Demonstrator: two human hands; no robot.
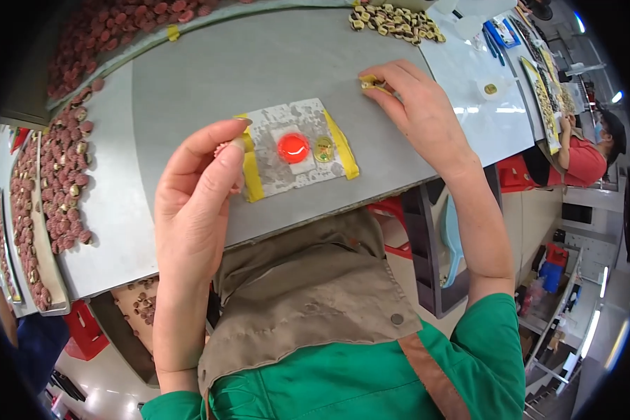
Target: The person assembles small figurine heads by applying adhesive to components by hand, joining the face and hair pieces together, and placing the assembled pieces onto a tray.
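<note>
My left hand (199, 185) pinches a small pink piece with a ridged edge (222, 148), mostly hidden by thumb and fingers. It is at the left side of a white stained sheet (297, 115) held to the table by yellow tape strips. On that sheet sits a glossy red round piece (293, 148). Just right of it lies a green-gold oval piece (323, 149). Farther off to the right, my right hand (427, 115) holds a small yellowish piece with a dark edge (372, 82) between thumb and fingertips, above the grey table.
Many pink pieces (64, 203) cover the table's left side, with a larger heap (119, 28) at the far left. Small yellow-and-dark pieces (397, 23) are piled at the far edge. A co-worker in red (586, 164) is at the right. Below the table edge stands a dark crate (427, 259).
</note>
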